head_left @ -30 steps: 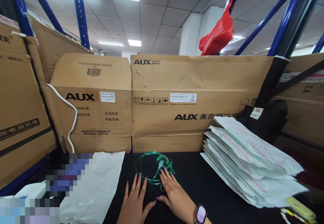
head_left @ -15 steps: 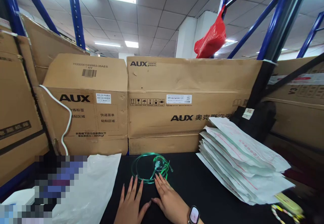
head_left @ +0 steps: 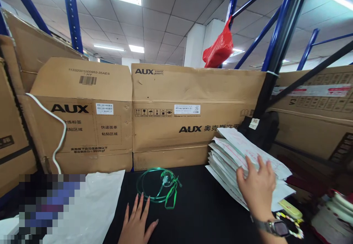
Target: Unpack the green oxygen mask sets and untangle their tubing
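Note:
A coil of green tubing with a clear oxygen mask (head_left: pixel 161 185) lies on the black table top (head_left: pixel 198 211). My left hand (head_left: pixel 136 222) rests flat on the table just in front of the coil, fingers stretched out and empty. My right hand (head_left: pixel 257 189), a watch on its wrist, lies on the stack of white paper pouches (head_left: pixel 242 159) at the right, fingers spread over the top pouches; I cannot see whether it grips one.
Brown AUX cardboard boxes (head_left: pixel 165 115) wall off the back and left. A white plastic bag (head_left: pixel 91 203) lies at the left. A red bag (head_left: pixel 217 49) hangs from the blue racking. A black bag (head_left: pixel 261 130) sits behind the pouches.
My right hand has left the green tubing and moved right onto the pouch stack. The view has swung to the right. My left hand stays flat on the table.

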A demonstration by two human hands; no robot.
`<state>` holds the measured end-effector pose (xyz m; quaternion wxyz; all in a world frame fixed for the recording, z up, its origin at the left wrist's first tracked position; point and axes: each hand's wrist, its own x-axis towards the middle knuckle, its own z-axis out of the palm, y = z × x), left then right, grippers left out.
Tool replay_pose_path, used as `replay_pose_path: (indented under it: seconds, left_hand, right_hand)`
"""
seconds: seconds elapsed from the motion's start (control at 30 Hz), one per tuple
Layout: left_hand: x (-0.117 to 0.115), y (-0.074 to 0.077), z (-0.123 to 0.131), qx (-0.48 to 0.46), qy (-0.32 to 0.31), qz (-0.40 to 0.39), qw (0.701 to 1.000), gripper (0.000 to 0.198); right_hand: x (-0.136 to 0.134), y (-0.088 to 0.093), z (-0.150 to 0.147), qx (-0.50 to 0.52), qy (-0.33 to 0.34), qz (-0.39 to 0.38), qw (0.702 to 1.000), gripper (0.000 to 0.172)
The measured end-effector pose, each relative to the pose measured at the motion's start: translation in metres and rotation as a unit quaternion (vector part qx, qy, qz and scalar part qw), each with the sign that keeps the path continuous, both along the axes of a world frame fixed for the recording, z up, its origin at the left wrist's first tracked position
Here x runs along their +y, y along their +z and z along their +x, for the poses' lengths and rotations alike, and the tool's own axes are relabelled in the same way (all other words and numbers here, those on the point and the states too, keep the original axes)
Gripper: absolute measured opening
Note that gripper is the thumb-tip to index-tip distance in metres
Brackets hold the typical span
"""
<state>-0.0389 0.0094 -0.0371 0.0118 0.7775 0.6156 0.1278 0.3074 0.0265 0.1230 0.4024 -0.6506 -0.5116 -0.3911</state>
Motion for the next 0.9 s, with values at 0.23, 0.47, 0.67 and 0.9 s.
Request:
replay_pose_path:
  seconds: [0.23,0.47,0.67,0.9]
  left_hand:
    - [0.001,-0.002,0.001,-0.015,0.000,0.001,1.000,0.064]
    - [-0.001,0.004,0.002,-0.006,0.000,-0.016,1.000,0.064]
    - [0.003,-0.003,0.001,-0.002,-0.002,0.003,1.000,0.062]
    - [0.000,0.010,0.000,-0.130,-0.014,0.007,0.991,0.060]
  right_hand:
    - [0.010,0.010,0.039,-0.018,-0.149,-0.099,0.984,0.042]
    - [0.025,0.015,0.073,-0.030,-0.129,-0.020,0.991,0.034]
    - [-0.003,0.050,0.042,-0.077,-0.015,0.190,0.979,0.028]
    - [-0.013,0.042,-0.044,0.280,0.225,0.189,0.914,0.036]
